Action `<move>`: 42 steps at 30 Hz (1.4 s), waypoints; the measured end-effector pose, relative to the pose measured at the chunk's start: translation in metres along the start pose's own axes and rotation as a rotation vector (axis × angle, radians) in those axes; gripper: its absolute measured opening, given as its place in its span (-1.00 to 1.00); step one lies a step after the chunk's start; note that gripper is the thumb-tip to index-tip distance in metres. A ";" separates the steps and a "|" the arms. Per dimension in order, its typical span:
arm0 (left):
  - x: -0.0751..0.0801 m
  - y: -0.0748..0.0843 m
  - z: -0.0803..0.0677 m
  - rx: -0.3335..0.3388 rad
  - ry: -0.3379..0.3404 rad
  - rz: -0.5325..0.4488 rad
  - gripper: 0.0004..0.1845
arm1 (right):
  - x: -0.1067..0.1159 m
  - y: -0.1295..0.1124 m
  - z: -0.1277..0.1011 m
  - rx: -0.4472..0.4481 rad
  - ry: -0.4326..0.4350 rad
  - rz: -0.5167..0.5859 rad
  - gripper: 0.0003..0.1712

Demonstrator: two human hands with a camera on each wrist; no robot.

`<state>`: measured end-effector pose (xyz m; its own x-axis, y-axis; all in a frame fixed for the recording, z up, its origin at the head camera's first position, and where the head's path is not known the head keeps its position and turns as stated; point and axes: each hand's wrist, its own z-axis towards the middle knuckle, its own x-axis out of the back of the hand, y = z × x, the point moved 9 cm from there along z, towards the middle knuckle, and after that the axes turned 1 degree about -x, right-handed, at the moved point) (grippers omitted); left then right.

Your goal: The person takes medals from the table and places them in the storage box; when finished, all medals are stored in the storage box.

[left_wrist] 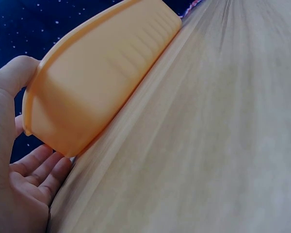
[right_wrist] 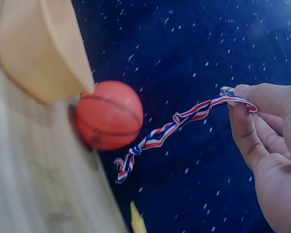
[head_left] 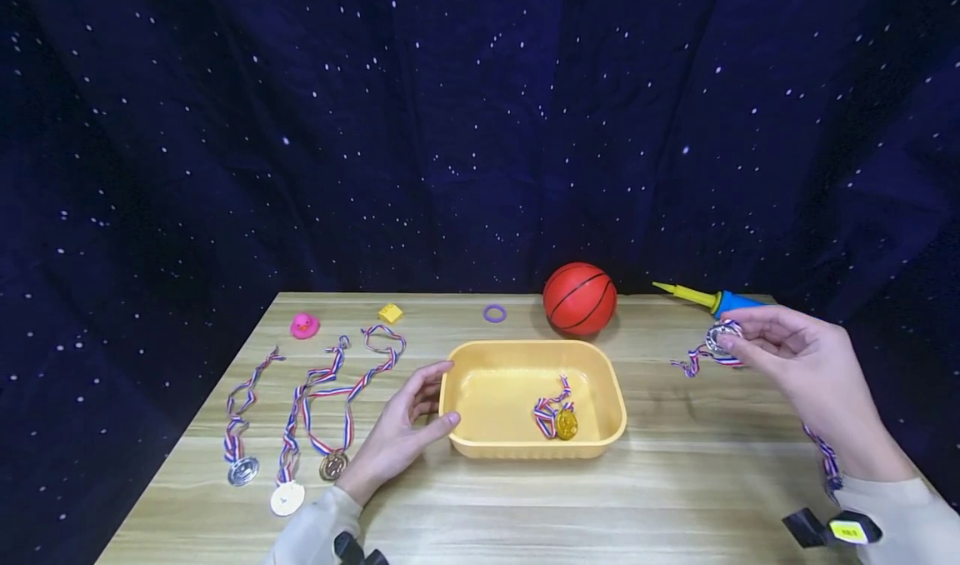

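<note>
In the tub: one gold medal (head_left: 566,424) with its striped ribbon bunched beside it lies near the front right corner of the yellow tub (head_left: 480,357), so by my reading one is home.

In the air: a silver medal (head_left: 722,337) is pinched between thumb and fingertips of the right hand (head_left: 806,373), up above the table's right edge, its ribbon (right_wrist: 174,125) trailing loose toward the tub.

Still waiting: three medals lie in a row along the table's left edge: a silver one (head_left: 243,470), a white one (head_left: 287,498) and a bronze one (head_left: 333,465), ribbons stretched toward the back. I'd call it about a fifth done, with one on its way.

Left hand (head_left: 397,432): resting on the table, fingers straight and relaxed, thumb and fingers against the tub's left end wall, steadying it, not curled round it. The wrist view shows the thumb (left_wrist: 12,77) on the rim.

Right hand pose: raised, palm turned inward, wrist cocked, well apart from the tub and just in front of the pump (head_left: 708,299).

Back edge: basketball (head_left: 580,298), purple ring (head_left: 494,313), yellow block (head_left: 390,313), pink duck (head_left: 304,325).
</note>
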<state>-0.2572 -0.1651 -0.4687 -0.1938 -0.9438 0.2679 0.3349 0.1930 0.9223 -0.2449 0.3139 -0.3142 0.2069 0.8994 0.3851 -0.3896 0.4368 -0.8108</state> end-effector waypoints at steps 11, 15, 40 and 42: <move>0.001 -0.002 0.000 0.005 0.000 -0.011 -0.19 | -0.040 -0.041 0.027 0.092 -0.066 0.217 -0.69; 0.001 -0.002 0.000 0.007 -0.001 -0.008 -0.18 | -0.056 -0.054 0.033 0.121 -0.078 0.211 -0.69; 0.001 -0.003 0.001 0.008 -0.007 -0.002 -0.18 | -0.161 -0.069 0.037 0.132 -0.267 0.384 -0.69; 0.001 -0.004 0.001 0.009 -0.008 -0.001 -0.18 | -0.167 -0.067 0.036 0.125 -0.285 0.383 -0.67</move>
<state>-0.2594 -0.1662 -0.4715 -0.2013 -0.9420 0.2686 0.3265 0.1940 0.9251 -0.2858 0.1351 -0.3086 -0.2191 0.9572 0.1891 -0.4977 0.0571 -0.8655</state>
